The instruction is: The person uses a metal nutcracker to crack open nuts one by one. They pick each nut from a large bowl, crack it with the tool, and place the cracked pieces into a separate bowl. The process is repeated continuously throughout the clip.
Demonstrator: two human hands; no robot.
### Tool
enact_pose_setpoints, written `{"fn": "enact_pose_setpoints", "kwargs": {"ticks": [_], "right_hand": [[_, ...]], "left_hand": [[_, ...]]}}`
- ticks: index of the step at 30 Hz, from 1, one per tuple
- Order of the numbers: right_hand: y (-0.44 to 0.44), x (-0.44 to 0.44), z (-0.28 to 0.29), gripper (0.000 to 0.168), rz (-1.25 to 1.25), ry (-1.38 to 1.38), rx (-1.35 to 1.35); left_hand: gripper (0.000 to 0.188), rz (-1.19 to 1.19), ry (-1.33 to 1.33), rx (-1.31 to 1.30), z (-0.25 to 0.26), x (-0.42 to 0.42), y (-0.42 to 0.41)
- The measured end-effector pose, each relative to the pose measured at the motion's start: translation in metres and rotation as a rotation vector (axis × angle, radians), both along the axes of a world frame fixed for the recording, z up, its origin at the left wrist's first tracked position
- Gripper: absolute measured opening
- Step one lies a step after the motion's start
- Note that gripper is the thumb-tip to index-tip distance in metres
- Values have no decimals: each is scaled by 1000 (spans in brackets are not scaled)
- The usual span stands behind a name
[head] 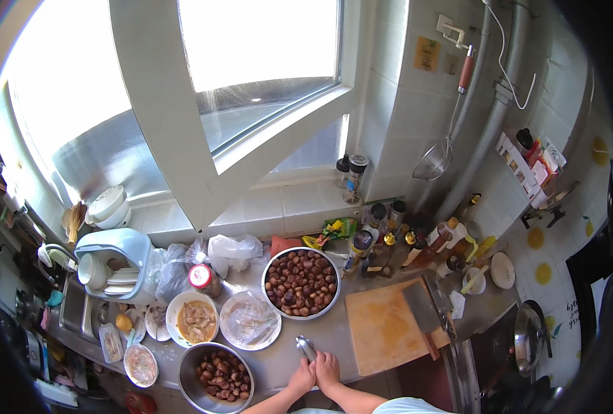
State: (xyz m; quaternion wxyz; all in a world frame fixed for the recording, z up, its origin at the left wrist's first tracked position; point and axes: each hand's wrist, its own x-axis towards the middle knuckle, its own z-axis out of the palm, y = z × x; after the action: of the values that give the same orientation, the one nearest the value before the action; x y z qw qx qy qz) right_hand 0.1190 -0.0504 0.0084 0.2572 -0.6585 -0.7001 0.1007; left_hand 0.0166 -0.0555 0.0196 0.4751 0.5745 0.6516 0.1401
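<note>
Both hands meet at the front edge of the metal counter. My left hand [302, 376] and my right hand [327, 368] close around the handles of a silver metal hand tool [306, 346], whose head points away from me; its exact kind is not clear. Beyond it stands a large round metal bowl [263, 282] full of brown chestnuts [301, 282]. A deeper steel pot [184, 370], left of my hands at the counter's edge, holds more chestnuts [223, 375].
Right of my hands lies a wooden cutting board [381, 331] with a cleaver [423, 308] on it. Bottles [389, 253] crowd the back right. A bowl of meat [196, 321], a plastic-covered plate [250, 321] and a dish rack [148, 259] stand left. An open window sash [285, 129] overhangs the sill.
</note>
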Motion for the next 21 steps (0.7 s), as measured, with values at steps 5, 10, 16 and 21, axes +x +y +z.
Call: {"fn": "enact_pose_setpoints", "kwargs": {"ticks": [5,10,16,21], "right_hand": [[-3,4,-15,34,25,17,48],[-2,7,-19,32,29,-11,87],[-3,5,-21,31,42,-43,117],[-2,-1,-10,28,20,-2,28]], "left_hand": [[42,67,73,7,-3,7,-7],[44,71,150,-34,-3,11,-4],[46,46,102,-53,3,6,-2],[48,15,-37,35,-14,-5,5]]}}
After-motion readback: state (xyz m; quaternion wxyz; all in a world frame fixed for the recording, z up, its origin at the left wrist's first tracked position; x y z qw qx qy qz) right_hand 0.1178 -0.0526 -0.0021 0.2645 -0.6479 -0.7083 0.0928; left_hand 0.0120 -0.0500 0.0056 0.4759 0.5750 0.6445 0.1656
